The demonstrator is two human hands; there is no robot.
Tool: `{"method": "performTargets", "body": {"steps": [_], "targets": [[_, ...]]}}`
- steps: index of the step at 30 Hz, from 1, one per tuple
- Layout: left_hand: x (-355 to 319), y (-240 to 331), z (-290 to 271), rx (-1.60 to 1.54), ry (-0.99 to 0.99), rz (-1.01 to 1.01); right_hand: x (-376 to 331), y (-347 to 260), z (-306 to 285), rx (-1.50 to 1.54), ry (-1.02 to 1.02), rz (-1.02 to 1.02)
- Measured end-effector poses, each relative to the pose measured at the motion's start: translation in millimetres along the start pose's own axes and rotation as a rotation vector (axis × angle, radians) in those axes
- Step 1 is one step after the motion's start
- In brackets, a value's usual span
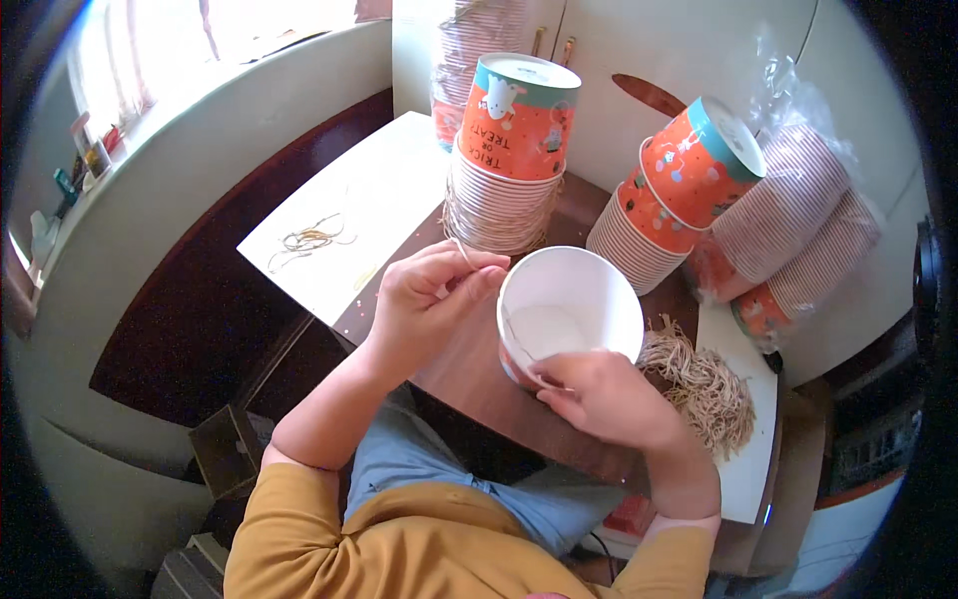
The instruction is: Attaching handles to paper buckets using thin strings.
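Observation:
My right hand (607, 397) grips the near rim of an orange paper cup (569, 299) with a white inside, its mouth facing up at me. My left hand (431, 292), just left of the cup, pinches a thin tan string (461, 250) between thumb and fingers. The string runs toward the cup's rim. Both hands hover over a small brown table (469, 359).
A tall stack of orange cups (511, 160) stands behind my left hand. A second stack (671, 195) leans at the right, beside bagged cups (798, 230). A bundle of tan strings (704, 384) lies right of my hand. Loose strings (309, 240) rest on a white board (349, 210).

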State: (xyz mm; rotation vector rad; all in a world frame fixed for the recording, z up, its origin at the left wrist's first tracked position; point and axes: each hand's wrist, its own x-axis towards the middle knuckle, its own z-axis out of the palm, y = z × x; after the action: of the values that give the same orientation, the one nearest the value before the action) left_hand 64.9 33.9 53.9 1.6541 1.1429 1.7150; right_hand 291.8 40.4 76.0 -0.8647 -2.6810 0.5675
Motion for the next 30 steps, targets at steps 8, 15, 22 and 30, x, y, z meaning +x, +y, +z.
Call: {"method": "performTargets", "body": {"steps": [8, 15, 22, 30], "targets": [[17.8, 0.6, -6.3, 0.036, 0.079, 0.055, -32.4, -1.4, -18.3, -0.083, -0.156, 0.015], [13.2, 9.7, 19.2, 0.377, -0.112, 0.575, 0.4, -2.7, -56.2, 0.296, 0.212, 0.047], [2.6, 16.4, 31.0, 0.579, -0.218, 0.687, 44.3, -3.6, -36.9, 0.55, 0.255, 0.031], [-10.6, 16.5, 14.8, 0.218, -0.25, 0.213, 39.7, 18.9, -24.8, 1.162, 0.349, 0.185]]}}
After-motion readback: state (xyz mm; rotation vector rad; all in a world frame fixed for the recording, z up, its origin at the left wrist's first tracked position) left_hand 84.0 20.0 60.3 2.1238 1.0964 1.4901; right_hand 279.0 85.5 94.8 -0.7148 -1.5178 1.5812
